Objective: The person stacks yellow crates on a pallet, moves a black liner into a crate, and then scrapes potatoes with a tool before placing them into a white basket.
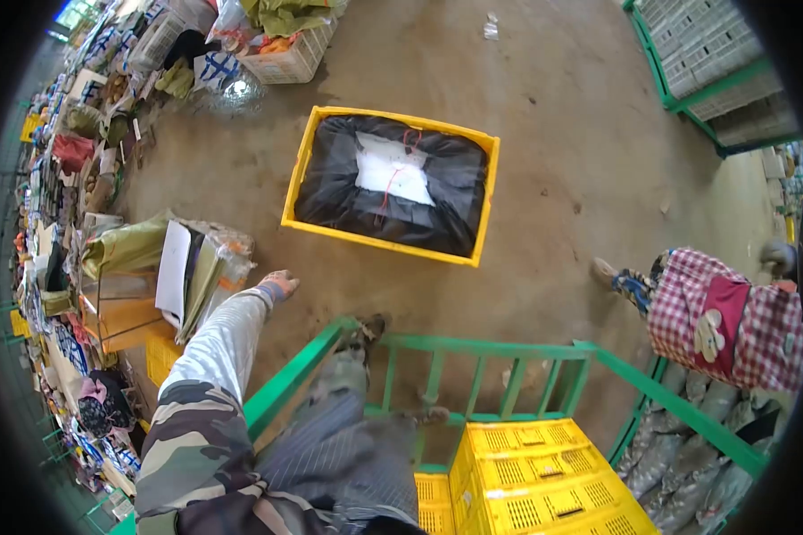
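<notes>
My left hand (279, 285) hangs out at the left, its sleeve camouflage with a pale cover on the forearm. Nothing shows in it, and its fingers look loose and apart. Close by on its left stands an open box of flat packages and papers (183, 276). Farther ahead, a yellow crate (391, 247) lies on the floor, apart from the hand. It is lined with black plastic, and a white sheet (393, 169) tied with red string lies on top. My right hand is out of view.
A green railed cart (482, 343) stands at my legs, with stacked yellow crates (531, 464) inside its rails. On the right is a person in a checked apron (740, 321), beside grey sacks (696, 446). Piled goods (71, 152) line the left; a green rack (669, 98) stands back right.
</notes>
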Tool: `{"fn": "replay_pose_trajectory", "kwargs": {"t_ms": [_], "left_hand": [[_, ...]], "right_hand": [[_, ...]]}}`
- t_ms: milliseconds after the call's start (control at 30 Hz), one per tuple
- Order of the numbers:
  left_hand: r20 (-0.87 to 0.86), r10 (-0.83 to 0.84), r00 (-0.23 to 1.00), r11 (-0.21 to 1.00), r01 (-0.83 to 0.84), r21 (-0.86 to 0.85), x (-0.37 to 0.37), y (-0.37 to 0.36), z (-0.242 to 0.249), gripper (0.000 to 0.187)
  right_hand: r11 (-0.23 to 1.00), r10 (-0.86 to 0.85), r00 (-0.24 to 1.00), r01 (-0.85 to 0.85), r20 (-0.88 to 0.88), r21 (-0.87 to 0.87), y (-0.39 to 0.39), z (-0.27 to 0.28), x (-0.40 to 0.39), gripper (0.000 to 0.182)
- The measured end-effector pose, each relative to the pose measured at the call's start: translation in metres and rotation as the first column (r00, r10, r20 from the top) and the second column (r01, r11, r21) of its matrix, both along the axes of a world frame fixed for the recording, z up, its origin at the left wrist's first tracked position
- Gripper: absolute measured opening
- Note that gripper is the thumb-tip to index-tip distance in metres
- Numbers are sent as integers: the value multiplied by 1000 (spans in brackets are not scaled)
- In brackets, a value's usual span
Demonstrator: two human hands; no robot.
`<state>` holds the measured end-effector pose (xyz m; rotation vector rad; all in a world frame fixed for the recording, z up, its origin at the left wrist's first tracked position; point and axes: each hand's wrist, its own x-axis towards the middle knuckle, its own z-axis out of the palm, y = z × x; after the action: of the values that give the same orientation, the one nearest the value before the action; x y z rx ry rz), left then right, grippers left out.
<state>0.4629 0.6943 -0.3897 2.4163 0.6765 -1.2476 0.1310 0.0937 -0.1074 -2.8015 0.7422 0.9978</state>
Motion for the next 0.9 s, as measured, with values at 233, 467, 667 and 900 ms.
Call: {"fn": "replay_pose_trajectory", "kwargs": {"t_ms": [233, 467, 667, 900], "left_hand": [[407, -8, 913, 929, -144, 340, 135, 109, -175, 77], [351, 810, 469, 586, -634, -504, 241, 120, -190, 24], [284, 811, 511, 577, -621, -531, 238, 127, -201, 21], [165, 894, 417, 409, -605, -683, 192, 137, -187, 18]], "right_hand": [[856, 431, 829, -501, 358, 130, 157, -273, 351, 40], [849, 511, 815, -528, 275, -14, 193, -414, 436, 34], [885, 461, 861, -465, 217, -34, 132, -371, 368, 29], [958, 256, 966, -248, 41, -142, 17, -202, 174, 25]]}}
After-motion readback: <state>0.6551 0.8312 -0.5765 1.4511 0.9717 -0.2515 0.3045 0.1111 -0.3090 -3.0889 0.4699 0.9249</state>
